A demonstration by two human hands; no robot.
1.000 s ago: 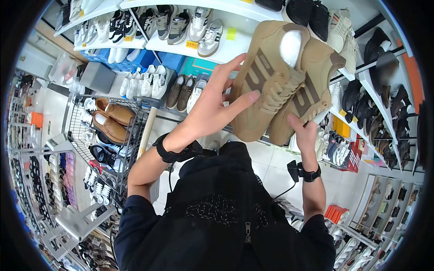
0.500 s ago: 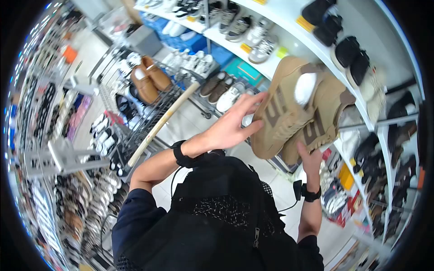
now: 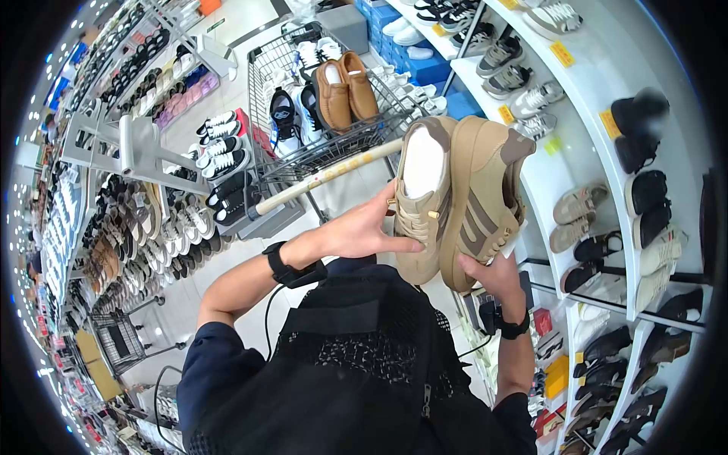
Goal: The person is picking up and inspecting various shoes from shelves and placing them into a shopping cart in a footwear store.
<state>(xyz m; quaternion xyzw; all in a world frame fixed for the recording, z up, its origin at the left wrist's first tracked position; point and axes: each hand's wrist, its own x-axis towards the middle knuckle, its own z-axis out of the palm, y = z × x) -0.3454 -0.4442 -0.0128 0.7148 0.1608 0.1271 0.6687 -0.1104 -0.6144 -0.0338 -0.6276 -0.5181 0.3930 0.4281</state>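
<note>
Two tan sneakers are held side by side in front of my chest. The left sneaker [image 3: 415,262] shows its laces and white stuffing in its opening. My left hand [image 3: 368,230] grips it from the side, thumb on the front of the shoe and fingers partly hidden by it. The right sneaker [image 3: 474,189] is turned to show brown side stripes and its pale sole edge. My right hand [image 3: 494,277] holds it near the toe and laces, thumb against the sole edge.
Ahead stands a shopping cart [image 3: 262,83] with a pale handle bar [image 3: 330,176], carrying brown loafers [image 3: 345,95] and dark sneakers [image 3: 285,121]. White shelves [image 3: 565,125] of shoes rise on the right. A grey metal frame [image 3: 140,152] and shoe racks stand left.
The view has swung left, so the cart sits more central. The sneakers have been turned more upright, and my left hand, loosely beside them before, now grips the left one.
</note>
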